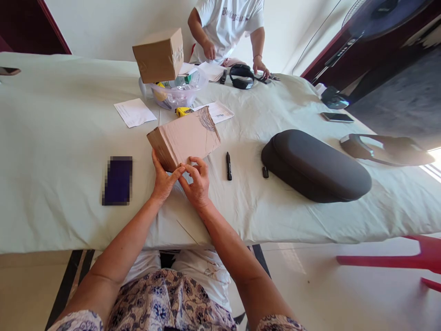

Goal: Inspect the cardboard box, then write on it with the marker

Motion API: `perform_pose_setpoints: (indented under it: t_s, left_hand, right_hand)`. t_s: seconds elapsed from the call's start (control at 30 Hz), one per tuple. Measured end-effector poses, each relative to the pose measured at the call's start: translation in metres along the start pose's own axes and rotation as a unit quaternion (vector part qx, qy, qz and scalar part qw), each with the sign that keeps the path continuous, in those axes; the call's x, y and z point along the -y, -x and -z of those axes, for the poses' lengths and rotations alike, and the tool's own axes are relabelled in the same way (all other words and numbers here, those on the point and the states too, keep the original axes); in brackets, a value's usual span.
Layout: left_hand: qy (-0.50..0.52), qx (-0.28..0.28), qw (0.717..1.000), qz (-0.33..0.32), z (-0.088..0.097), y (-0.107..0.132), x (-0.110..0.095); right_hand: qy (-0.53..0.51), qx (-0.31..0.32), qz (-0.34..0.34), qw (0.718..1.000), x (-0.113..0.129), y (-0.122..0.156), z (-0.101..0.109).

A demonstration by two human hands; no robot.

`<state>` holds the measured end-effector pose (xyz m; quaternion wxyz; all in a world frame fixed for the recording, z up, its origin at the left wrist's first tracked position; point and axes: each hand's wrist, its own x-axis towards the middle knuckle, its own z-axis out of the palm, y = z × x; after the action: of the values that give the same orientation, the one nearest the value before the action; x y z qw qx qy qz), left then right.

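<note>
A small brown cardboard box (184, 138) with a dark scribble on its top lies tilted on the cloth-covered table (62, 115). My left hand (163, 179) grips its near left corner from below, thumb stretched toward the other hand. My right hand (197, 181) pinches at the box's near edge with bent fingertips. The two hands touch each other just under the box.
A black marker (228, 165) and a large dark oval case (315, 165) lie to the right, a phone (117, 180) to the left. Farther back stand a plastic bowl (175, 94) with a bigger box (159, 54) on it, papers, headphones (241, 76), another person (227, 27).
</note>
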<state>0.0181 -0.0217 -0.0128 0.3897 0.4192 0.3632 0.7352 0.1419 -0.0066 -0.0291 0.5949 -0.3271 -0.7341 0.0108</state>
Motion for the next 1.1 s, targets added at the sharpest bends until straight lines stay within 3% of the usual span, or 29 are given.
perform_pose_setpoints:
  t_s: [0.2,0.37,0.63,0.83,0.97,1.1]
  left_hand:
    - [-0.011,0.017,1.000,-0.006,0.004,-0.004,-0.002]
    - [0.000,0.028,1.000,0.003,0.008,-0.010,-0.004]
    - [0.047,0.029,0.998,0.018,0.018,-0.022,-0.006]
    - [0.052,0.059,0.997,0.021,0.022,-0.024,-0.009]
    - [0.053,0.047,0.996,0.054,0.021,-0.023,-0.011]
    - [0.080,0.034,0.994,0.068,0.023,-0.025,-0.011]
  right_hand:
    - [-0.031,-0.006,0.013,0.999,-0.010,-0.007,0.009]
    - [-0.015,-0.019,-0.045,0.999,-0.022,-0.014,0.021]
    - [0.023,-0.166,-0.093,0.981,-0.045,-0.025,0.040]
    - [-0.040,-0.257,-0.226,0.939,-0.056,-0.028,0.049]
    - [-0.113,-0.246,-0.270,0.924,-0.061,-0.028,0.048]
    - [-0.128,-0.248,-0.236,0.931,-0.065,-0.027,0.046]
